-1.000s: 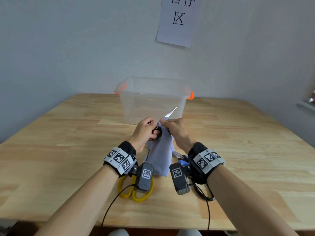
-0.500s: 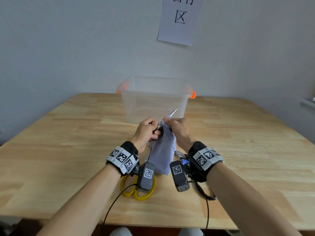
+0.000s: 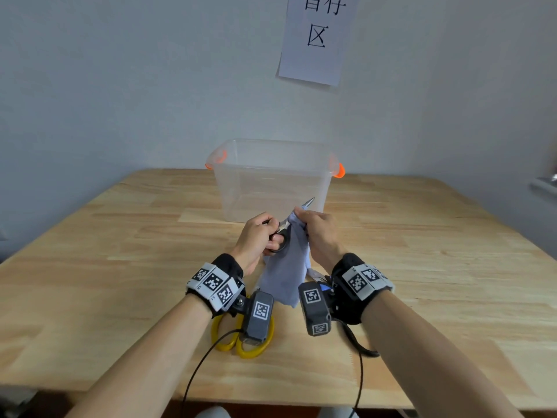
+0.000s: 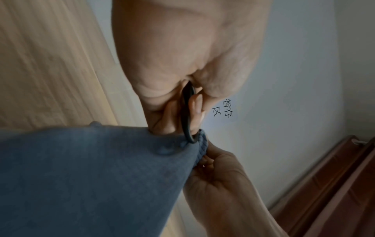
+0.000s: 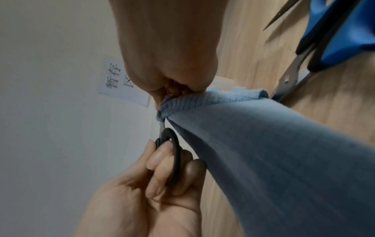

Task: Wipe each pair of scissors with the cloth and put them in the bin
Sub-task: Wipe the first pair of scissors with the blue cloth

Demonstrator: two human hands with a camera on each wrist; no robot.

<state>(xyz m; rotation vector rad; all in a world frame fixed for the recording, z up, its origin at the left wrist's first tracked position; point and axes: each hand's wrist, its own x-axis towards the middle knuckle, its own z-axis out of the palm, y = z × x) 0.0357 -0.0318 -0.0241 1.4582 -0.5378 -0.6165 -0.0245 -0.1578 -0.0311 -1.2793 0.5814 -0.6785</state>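
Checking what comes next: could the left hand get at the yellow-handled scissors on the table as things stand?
Probably not yet. The left hand grips the black-handled scissors, so it is occupied; the yellow-handled scissors lie right beneath its wrist, otherwise unobstructed.

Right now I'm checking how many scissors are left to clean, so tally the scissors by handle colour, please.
Black: 1, held in the left hand, being wiped with the cloth
Yellow: 1, on the table
Blue: 1, on the table
Total: 3 scissors, none seen in the bin
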